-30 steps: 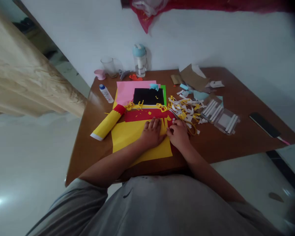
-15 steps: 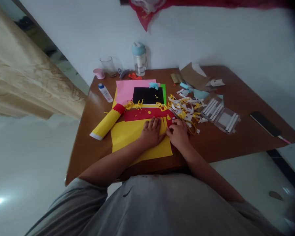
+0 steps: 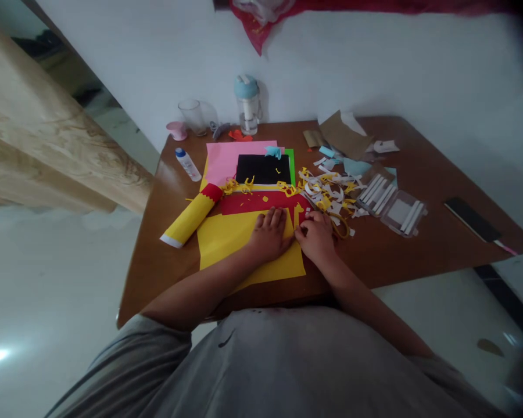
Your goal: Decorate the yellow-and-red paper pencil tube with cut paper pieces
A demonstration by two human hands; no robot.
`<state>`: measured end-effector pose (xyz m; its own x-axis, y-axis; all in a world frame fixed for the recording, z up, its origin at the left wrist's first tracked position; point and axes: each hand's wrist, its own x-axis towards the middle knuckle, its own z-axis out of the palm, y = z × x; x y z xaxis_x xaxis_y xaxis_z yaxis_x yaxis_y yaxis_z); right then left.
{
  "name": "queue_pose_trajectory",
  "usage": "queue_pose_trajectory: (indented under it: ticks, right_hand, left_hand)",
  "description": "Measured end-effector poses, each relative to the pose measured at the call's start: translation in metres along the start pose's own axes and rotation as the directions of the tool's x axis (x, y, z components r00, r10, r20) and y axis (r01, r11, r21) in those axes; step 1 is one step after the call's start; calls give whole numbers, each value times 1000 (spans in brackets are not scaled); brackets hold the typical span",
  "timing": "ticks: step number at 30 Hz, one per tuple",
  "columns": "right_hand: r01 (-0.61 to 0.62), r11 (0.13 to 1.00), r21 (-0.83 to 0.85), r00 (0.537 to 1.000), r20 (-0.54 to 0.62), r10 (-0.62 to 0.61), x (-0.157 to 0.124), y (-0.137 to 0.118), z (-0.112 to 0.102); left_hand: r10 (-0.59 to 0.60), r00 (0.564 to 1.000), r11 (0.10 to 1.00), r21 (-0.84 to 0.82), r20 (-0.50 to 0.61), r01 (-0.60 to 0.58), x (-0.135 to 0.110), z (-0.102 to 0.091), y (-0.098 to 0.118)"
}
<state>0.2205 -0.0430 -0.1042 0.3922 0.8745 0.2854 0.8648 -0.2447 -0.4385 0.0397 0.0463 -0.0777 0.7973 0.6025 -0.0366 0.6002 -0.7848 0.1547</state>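
Note:
My left hand [image 3: 268,235] lies flat with its fingers stretched out, pressing on a yellow sheet of paper [image 3: 226,241] near the table's front edge. At the sheet's right edge, my right hand [image 3: 317,239] is closed in a pinch at a narrow yellow paper strip [image 3: 297,216], whose upper end stands apart from the sheet. The fingers hide the strip's lower part. Just beyond my right hand, scissors with a yellowish handle [image 3: 343,227] lie partly hidden. Red paper [image 3: 239,203] shows behind the yellow sheet, with small yellow scraps on it.
A yellow paper tube [image 3: 192,217] with a red end and a glue bottle [image 3: 187,164] lie at left. Black paper [image 3: 261,169] and pink paper [image 3: 226,159] are behind. Yellow and white scraps [image 3: 331,191], a clear case [image 3: 396,209] and a phone [image 3: 473,219] lie to the right.
The yellow strip's upper end has shifted right, and a wider red gap shows between it and the sheet. Both hands stay in nearly the same place.

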Motion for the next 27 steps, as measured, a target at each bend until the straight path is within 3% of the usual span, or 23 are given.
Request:
queue_pose_trajectory:
  ticks: [10,27]
  right_hand:
    - [37,998,45,999,-29,-35,-15,4,-6]
    - [21,996,87,1000,-20,-20,-19,3,-7]
  left_hand:
    - [17,1000,1000,-6,3,-17,0,3,-3]
    - [21,1000,1000,5,20,-21,-1,1,-4]
